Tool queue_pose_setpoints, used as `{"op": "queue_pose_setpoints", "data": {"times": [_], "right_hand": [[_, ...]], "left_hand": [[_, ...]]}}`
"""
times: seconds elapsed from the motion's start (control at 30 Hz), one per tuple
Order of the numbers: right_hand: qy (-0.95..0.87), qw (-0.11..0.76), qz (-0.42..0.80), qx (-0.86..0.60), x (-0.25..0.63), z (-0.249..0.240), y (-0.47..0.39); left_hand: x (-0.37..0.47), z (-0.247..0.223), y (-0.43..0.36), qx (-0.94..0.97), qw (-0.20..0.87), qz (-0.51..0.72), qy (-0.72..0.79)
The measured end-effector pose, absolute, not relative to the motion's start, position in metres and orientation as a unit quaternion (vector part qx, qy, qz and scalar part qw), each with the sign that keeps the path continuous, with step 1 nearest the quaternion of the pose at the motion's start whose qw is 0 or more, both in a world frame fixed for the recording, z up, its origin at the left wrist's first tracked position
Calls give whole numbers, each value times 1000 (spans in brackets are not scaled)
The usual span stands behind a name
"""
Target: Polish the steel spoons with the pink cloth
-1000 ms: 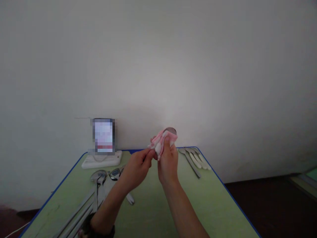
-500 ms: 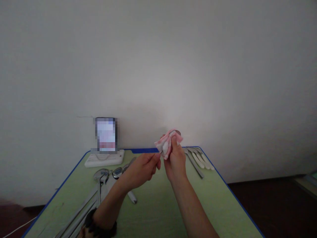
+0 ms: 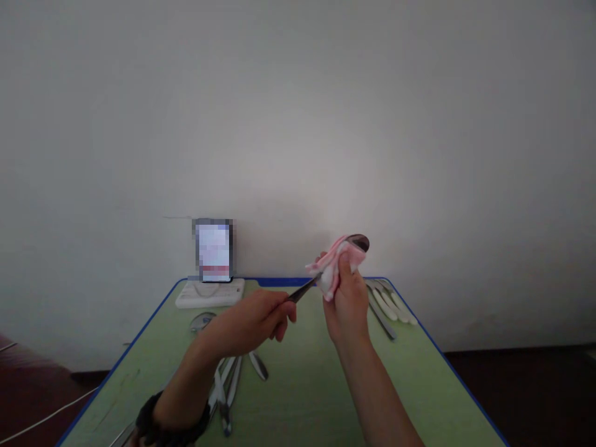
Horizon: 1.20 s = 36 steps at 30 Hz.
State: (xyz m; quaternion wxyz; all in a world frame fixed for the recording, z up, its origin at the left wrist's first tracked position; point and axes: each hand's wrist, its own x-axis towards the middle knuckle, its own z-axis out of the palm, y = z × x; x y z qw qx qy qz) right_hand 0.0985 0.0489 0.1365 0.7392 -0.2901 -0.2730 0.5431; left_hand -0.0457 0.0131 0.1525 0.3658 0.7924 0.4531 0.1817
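My left hand [image 3: 267,315] is closed on the handle end of a metal spoon [image 3: 303,290], which slants up to the right. Around the spoon's upper part, my right hand [image 3: 347,295] presses a pink and white cloth [image 3: 330,273], with the thumb on top. The spoon's dark bowl shows beyond the cloth at its upper right. Both hands are above the green table [image 3: 298,397]. A black band is round my left wrist.
Spoons with pale handles [image 3: 386,304] and a metal handle [image 3: 382,320] lie at the right. Several utensils [image 3: 228,391] lie at the left, partly behind my left arm. A lit phone [image 3: 214,251] stands on a white base [image 3: 209,295] by the wall.
The hands are farther apart, and more of the spoon's handle and bowl shows outside the cloth. My right hand and the cloth appear farther right. The whole view has shifted slightly.
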Motion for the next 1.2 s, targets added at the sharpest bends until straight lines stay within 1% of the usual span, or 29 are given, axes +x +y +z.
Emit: {"op": "queue_pose_setpoints", "data": {"times": [0.2, 0.47, 0.63, 0.7, 0.73, 0.8, 0.97, 1.03, 1.1, 1.2], "right_hand": [[-353, 677, 551, -336, 82, 126, 38], [-388, 652, 562, -329, 88, 131, 39], [-369, 642, 584, -333, 100, 141, 42], [-332, 659, 596, -316, 102, 143, 43], [-314, 666, 605, -304, 102, 144, 43], [-284, 672, 625, -278, 102, 146, 42], [-272, 674, 657, -199, 100, 152, 33], [-289, 674, 655, -181, 99, 154, 29], [-300, 673, 654, -172, 99, 156, 25], [-317, 659, 656, -187, 98, 157, 23]], "left_hand": [[-27, 149, 13, 790, 340, 234, 453], [-31, 151, 13, 796, 230, 264, 493], [-35, 160, 5, 808, 125, 188, 545], [-37, 163, 1, 811, 115, 161, 551], [-37, 164, -1, 813, 125, 159, 546], [-38, 167, -5, 819, 176, 169, 519], [-43, 168, -11, 761, 414, 262, 425], [-45, 167, -10, 734, 474, 283, 395], [-47, 168, -7, 744, 487, 268, 371], [-49, 169, -3, 775, 456, 237, 367]]}}
